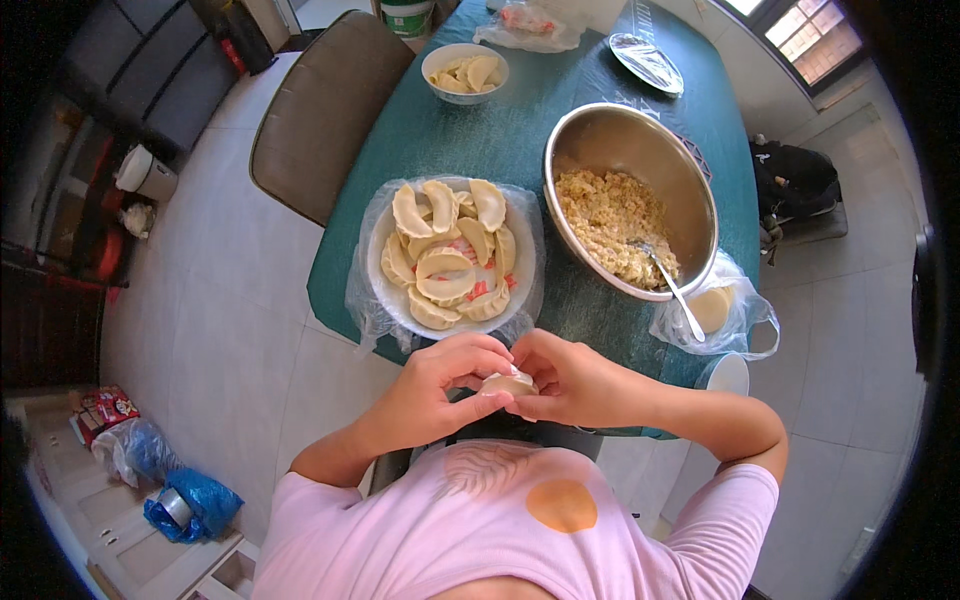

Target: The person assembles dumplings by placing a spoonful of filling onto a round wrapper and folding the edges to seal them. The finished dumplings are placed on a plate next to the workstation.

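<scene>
Both bare hands up in front of the chest, at the near edge of the tabletop (510, 140), working on one small dough piece (512, 384). It sits between the two hands, off the tabletop, just on the near side of the dumpling plate. Left hand (445, 385): thumb and fingers pinching the dough piece from the left, fingers curled over its far side. Right hand (568, 385): fingers bent, thumb along the near side, pinching it from the right. Fingertips of the two hands are close together — can't tell if the dough edge is sealed, fingers cover part of it.

Nearest thing is the round white plate (377, 262), loaded with pale crescent dumplings (445, 275), some overlapping, red pattern showing between. Clear plastic sheet (534, 230) spreads out around the plate. Right of it, a big metal bowl (692, 195) with crumbly yellowish filling (608, 225); a spoon (675, 289) stands tilted in it, handle over the rim. Beside the bowl, a clear bag (757, 325) with pale round wrappers (711, 309), then a white cup (728, 376) near the right forearm. Farther back: a small bowl (463, 97) of more dumplings, plus a film-covered plate (648, 65). Brown chair (320, 115) at the left side.
</scene>
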Motion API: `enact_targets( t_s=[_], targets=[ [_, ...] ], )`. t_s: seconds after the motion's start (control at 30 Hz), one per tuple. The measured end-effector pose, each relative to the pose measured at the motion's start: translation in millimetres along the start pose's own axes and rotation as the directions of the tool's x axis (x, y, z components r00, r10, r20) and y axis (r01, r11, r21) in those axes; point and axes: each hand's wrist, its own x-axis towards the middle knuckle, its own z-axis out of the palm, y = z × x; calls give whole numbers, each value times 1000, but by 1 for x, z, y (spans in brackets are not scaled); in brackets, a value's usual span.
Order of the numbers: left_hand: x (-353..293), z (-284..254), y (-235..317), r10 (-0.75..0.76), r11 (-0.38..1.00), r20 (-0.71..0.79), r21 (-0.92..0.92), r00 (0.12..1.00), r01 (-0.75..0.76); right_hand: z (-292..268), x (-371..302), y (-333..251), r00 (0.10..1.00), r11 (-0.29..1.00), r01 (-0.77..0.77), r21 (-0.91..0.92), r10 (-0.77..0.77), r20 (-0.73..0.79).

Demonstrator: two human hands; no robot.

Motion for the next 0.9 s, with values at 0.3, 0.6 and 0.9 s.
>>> enact_targets(
  t_s=[0.3,0.6,0.9],
  targets=[
    [-17,8,-20,93,996,-292,45,952,-83,12,18,1,945,731,-289,619,320,64],
    [-11,-26,-12,126,927,-419,372,899,43,17,81,-16,970,665,-197,721,240,43],
    [-1,-85,-17,-37,893,-317,416,948,173,23,109,-29,969,780,-228,583,243,54]
  ],
)
